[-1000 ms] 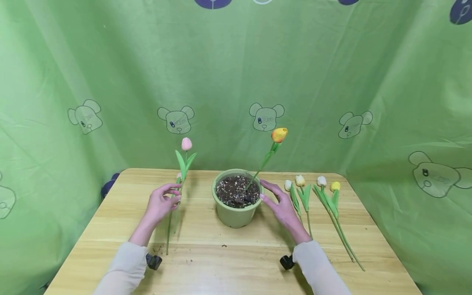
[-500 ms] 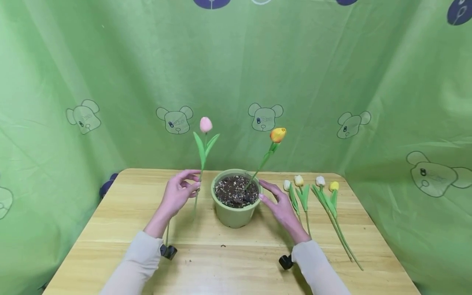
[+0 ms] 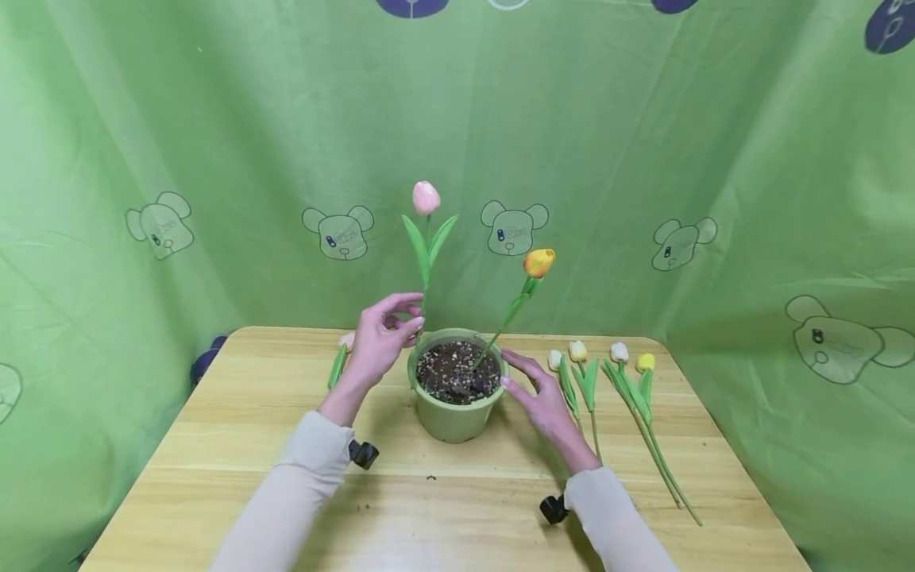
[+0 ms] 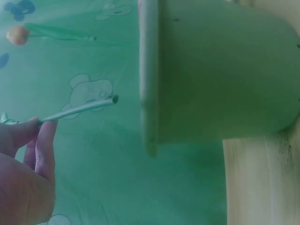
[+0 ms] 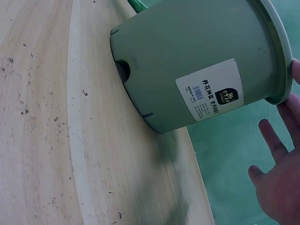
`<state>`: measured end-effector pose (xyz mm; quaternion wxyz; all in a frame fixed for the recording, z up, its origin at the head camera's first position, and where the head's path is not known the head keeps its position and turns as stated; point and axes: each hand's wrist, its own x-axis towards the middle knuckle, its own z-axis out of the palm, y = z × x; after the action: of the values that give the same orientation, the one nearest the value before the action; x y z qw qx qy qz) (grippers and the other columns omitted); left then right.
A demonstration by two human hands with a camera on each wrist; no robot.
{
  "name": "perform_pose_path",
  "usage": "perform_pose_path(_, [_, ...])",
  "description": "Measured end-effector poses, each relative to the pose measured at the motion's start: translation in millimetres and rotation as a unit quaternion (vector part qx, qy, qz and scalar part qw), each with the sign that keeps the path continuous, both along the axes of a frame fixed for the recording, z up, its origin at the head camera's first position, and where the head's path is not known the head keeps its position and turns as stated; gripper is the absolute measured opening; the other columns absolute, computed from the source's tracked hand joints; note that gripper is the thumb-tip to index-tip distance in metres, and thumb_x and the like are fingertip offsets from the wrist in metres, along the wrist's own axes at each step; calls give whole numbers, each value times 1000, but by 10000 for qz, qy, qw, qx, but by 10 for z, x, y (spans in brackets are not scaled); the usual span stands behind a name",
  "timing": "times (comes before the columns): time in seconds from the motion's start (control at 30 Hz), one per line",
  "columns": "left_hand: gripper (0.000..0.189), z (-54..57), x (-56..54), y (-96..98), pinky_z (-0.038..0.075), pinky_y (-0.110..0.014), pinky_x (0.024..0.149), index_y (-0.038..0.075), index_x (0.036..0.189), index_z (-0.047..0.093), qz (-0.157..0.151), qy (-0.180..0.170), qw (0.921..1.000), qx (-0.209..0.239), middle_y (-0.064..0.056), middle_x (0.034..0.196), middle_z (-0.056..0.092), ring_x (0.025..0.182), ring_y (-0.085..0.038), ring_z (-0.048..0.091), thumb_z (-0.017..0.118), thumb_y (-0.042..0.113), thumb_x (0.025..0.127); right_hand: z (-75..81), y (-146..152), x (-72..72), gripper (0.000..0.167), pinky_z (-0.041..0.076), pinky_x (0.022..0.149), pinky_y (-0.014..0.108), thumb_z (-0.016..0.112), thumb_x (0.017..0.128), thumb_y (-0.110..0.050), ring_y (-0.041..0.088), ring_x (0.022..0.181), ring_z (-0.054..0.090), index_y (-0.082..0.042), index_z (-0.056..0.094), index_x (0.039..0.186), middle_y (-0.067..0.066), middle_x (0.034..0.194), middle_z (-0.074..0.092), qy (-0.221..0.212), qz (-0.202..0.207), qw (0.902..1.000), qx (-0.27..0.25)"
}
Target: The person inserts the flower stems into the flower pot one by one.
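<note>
My left hand (image 3: 386, 338) pinches the green stem of a pink tulip (image 3: 426, 199) between thumb and fingers. The tulip stands nearly upright over the left rim of a green flowerpot (image 3: 457, 421). In the left wrist view the bare end of the stem (image 4: 89, 108) points toward the pot's rim and is apart from it. Dark soil (image 3: 457, 373) fills the pot, and an orange-yellow tulip (image 3: 539, 263) leans right out of it. My right hand (image 3: 546, 401) touches the pot's right rim with thumb and forefinger, its other fingers (image 5: 273, 140) stretched out.
Another pink tulip (image 3: 338, 365) lies on the wooden table (image 3: 214, 445), partly behind my left arm. To the right lie several white and yellow tulips (image 3: 646, 364). Soil crumbs (image 5: 26, 111) dot the tabletop. A green curtain (image 3: 457, 119) hangs behind the table.
My left hand has lifted the pink tulip from the left side of the table and carried it right and up to the pot's rim. The right hand has stayed at the pot.
</note>
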<state>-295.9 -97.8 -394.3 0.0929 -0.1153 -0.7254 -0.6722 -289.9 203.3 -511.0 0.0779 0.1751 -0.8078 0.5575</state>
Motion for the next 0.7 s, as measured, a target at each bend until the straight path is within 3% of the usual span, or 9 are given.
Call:
perform_pose_path(0.2, [41, -71, -158, 184, 67, -54, 86, 7, 132, 68, -42, 114, 9997, 222, -23, 118, 67, 80, -13, 62, 71, -4, 93, -8, -15, -7, 51, 16, 131, 66, 66, 102, -16, 39, 150, 38, -9, 52, 150, 15, 160, 46, -54, -48, 10000, 23])
perform_pose_path(0.27, [40, -110, -214, 241, 67, -53, 86, 8, 131, 68, -52, 126, 9996, 262, -20, 117, 68, 81, -14, 62, 71, -3, 93, 5, -23, 0, 52, 15, 131, 66, 66, 102, -15, 41, 150, 37, -6, 51, 151, 17, 160, 45, -74, -54, 10000, 40])
perform_pose_path(0.5, [40, -162, -335, 390, 67, -55, 87, 8, 132, 67, -206, 246, 9992, 236, -19, 117, 69, 82, -14, 63, 72, 0, 93, 321, -124, 218, 50, 18, 130, 67, 66, 101, -12, 43, 147, 40, 2, 53, 147, 23, 157, 47, -39, 60, 10000, -61])
perform_pose_path(0.7, [41, -175, -420, 494, 69, -43, 83, 5, 134, 65, -275, 298, 9990, 198, -24, 121, 67, 85, -13, 63, 70, -2, 94, 319, -120, 208, 50, 17, 131, 66, 66, 101, -12, 43, 147, 39, 2, 52, 147, 23, 157, 47, -32, 41, 9999, -115])
